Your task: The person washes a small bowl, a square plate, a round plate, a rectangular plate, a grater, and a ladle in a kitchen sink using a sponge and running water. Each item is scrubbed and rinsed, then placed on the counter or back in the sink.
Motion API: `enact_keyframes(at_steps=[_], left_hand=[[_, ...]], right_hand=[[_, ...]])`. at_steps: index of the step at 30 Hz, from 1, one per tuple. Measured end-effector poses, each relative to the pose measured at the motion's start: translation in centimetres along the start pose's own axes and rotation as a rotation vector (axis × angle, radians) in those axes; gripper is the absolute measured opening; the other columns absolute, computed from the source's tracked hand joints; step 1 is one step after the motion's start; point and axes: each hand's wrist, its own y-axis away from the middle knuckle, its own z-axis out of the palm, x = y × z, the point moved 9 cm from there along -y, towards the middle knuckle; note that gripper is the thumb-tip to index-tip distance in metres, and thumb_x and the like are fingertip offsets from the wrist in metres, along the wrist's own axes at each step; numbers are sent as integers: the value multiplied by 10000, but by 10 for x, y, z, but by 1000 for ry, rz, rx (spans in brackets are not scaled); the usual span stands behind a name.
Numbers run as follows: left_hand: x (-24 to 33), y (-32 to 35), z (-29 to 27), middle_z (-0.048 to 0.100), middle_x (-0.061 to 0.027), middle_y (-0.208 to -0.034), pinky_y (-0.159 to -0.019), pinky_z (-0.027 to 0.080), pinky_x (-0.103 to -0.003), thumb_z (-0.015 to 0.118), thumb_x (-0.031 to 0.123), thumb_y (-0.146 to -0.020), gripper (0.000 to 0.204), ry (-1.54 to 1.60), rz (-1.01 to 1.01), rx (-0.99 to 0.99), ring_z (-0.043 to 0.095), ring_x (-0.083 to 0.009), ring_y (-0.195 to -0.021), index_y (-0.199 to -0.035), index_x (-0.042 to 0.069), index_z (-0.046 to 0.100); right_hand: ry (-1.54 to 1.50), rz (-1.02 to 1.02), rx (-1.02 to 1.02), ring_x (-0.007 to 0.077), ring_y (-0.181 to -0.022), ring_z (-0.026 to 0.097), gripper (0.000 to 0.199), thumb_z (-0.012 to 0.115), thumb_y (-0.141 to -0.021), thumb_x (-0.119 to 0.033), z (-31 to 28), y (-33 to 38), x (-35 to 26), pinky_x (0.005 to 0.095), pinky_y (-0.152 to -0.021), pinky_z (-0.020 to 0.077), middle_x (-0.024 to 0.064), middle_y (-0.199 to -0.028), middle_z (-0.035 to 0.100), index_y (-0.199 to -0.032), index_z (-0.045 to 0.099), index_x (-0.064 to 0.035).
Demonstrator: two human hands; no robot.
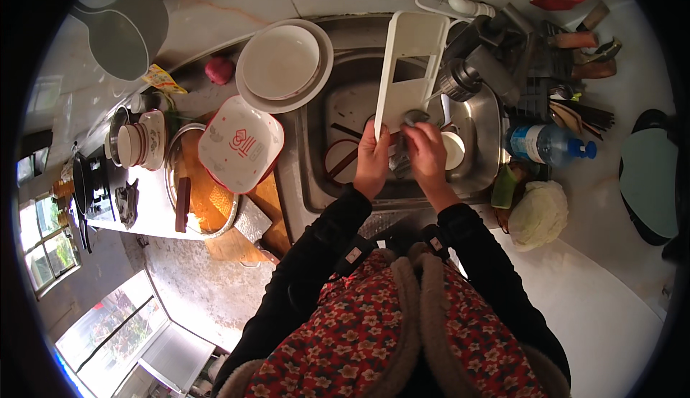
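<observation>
Over the sink [310,175], my left hand [372,159] grips the lower end of a long white plastic frame [384,74] with cut-out openings, like a slicer body. It stands tilted up, away from me. Close beside it, my right hand [427,155] is closed with its fingertips at a small grey-green rounded thing [415,117], whose kind I cannot make out. Below the hands, a white bowl [453,151] lies in the basin. A red-rimmed dish [338,159] and dark sticks are there too, partly hidden by my left hand.
Left of the sink are stacked white plates [280,60], a square red-rimmed dish [241,143] and a knife with a wooden handle [248,220]. The faucet [463,78], a blue bottle [543,144], a cabbage [537,214] and a utensil rack [546,60] stand on the right.
</observation>
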Motion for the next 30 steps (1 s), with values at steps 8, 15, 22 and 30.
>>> enact_keyframes(at_steps=[8,15,22,30], left_hand=[[11,0,3,599,-8,-1055,-910,502,-309,427,192,-1058,222,27,47,-19,576,-93,-995,-1174,30,527],[17,-5,1,612,-18,-1121,-924,499,-311,415,233,-1064,255,99,44,35,593,-117,-1051,-1189,44,533],[7,-5,2,544,-59,-1318,-1007,472,-423,405,273,-1060,305,229,-52,48,544,-257,-1243,-1310,109,464],[2,-7,7,603,-54,-1156,-865,512,-317,414,227,-1063,202,200,7,63,604,-172,-1134,-1161,69,494]], right_hand=[[-264,231,-91,206,-869,601,171,640,-848,28,-6,16,42,306,-722,495,62,-960,597,-998,650,-52],[-508,775,103,144,-878,580,170,596,-940,-94,-19,51,121,256,-764,473,58,-1042,602,-1104,576,-54],[-451,443,137,192,-935,630,261,619,-921,-70,-25,30,65,309,-800,497,97,-1000,636,-1178,578,-58],[11,152,-96,311,-943,601,340,640,-788,31,0,15,17,386,-797,503,92,-1021,587,-1114,634,-65]])
